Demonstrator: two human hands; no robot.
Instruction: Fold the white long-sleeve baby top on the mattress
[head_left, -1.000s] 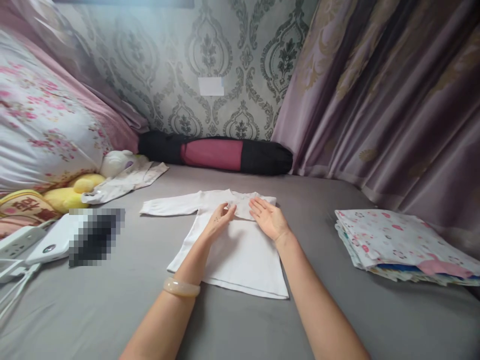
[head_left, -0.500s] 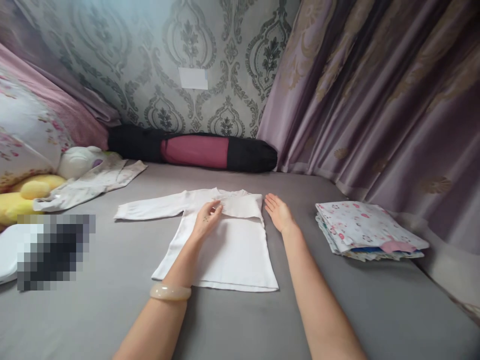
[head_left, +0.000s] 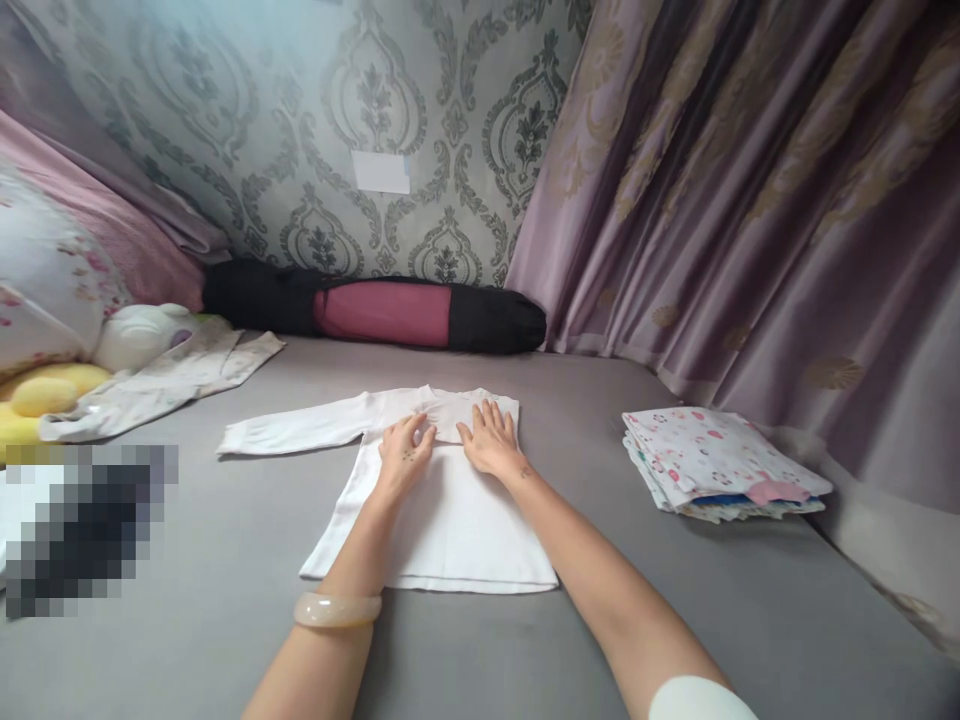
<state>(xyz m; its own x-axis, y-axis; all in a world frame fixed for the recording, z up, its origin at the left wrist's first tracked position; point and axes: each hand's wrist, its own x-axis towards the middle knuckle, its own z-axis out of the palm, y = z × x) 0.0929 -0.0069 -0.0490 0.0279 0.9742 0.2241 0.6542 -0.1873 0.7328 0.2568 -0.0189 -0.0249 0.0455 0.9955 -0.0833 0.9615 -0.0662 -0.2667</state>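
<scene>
A white long-sleeved shirt [head_left: 457, 530] lies flat on the grey sheet, its neck away from me. One sleeve stretches out to the left; the other is folded across the chest. My right hand [head_left: 489, 438] rests flat on the folded sleeve, fingers spread. On the chest, near the end of that sleeve, my left hand [head_left: 405, 450] lies with its fingers apart and slightly bent, holding nothing. A pale bangle [head_left: 337, 610] circles my left wrist.
A stack of folded floral cloths [head_left: 724, 460] sits to the right. Along the wall lies a long black and maroon bag [head_left: 382, 312]. At left are a yellow plush toy [head_left: 45, 395], a white plush toy [head_left: 142, 335] and a patterned garment [head_left: 169, 385]. A purple curtain [head_left: 675, 200] hangs at right.
My right hand has moved left from beside the shirt onto the folded sleeve, palm now down. My left hand has shifted slightly and its fingers have spread over the chest.
</scene>
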